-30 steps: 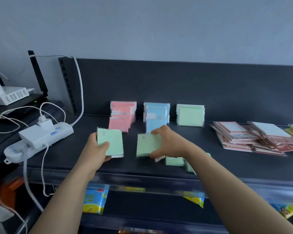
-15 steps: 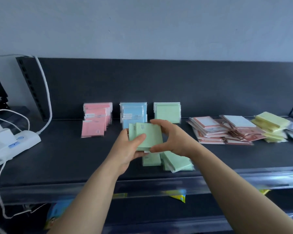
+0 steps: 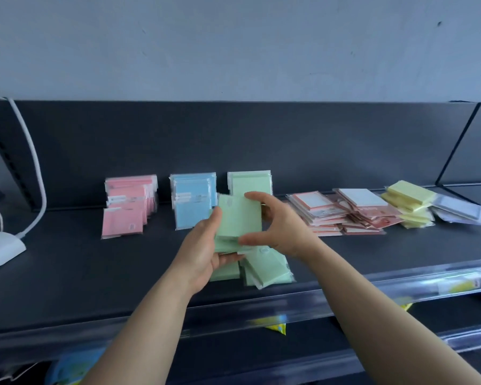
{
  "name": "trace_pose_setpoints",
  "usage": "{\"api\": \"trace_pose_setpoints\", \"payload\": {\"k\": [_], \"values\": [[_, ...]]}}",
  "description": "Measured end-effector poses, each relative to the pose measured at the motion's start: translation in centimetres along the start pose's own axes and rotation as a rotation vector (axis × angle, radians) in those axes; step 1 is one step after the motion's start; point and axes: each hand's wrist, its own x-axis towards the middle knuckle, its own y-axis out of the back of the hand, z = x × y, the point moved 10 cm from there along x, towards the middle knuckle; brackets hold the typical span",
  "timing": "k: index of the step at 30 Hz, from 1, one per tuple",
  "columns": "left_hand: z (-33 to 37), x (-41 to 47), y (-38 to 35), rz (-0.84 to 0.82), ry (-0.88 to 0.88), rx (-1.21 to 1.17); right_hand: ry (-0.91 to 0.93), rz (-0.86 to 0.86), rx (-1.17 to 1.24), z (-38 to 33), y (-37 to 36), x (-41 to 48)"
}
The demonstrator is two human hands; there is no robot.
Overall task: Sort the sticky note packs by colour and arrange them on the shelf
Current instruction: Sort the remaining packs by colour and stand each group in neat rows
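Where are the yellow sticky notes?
In the head view, the yellow sticky notes lie in a loose pile far right on the shelf, between the pink-edged packs and some pale packs.

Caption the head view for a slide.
Left hand and right hand hold pale green sticky note packs over the dark shelf, near the upright green pack row.

Three rows, three heaps, one shelf [image 3: 95,273].
One pink row [image 3: 128,209], one blue row [image 3: 192,204], one green row [image 3: 252,182]; one pink-bordered heap [image 3: 331,218], one yellow heap [image 3: 408,194], one lilac heap [image 3: 458,211]; at least two loose green packs [image 3: 267,269]; held green packs [image 3: 239,218] too overlapped to count.
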Motion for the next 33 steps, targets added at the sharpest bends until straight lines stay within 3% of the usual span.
{"api": "trace_pose_setpoints", "payload": {"k": [11,15,21,24,26,31,33], "values": [[0.5,0.0,5.0,0.297,-0.144,0.073,-0.218,-0.352,-0.504,5.2,-0.8,-3.0],[-0.5,-0.4,5.5,0.312,-0.129,0.087,-0.162,-0.292,-0.498,4.8,-0.7,-3.5],[-0.8,-0.8,5.3,0.322,-0.138,0.089,-0.226,-0.026,-0.508,5.7,4.6,-4.0],[-0.7,-0.9,5.2,0.323,-0.149,0.094,-0.258,-0.025,-0.611,6.0,6.0,-4.5],[-0.6,-1.0,5.3,0.336,-0.158,0.091,-0.183,-0.029,-0.593,4.7,5.4,-4.4],[-0.6,-1.3,5.4,0.344,-0.152,0.086,-0.132,-0.239,-0.528,3.7,0.0,-4.1],[-0.5,-1.6,5.5,0.343,-0.151,0.083,-0.162,-0.223,-0.545,4.5,0.3,-3.7]]}}
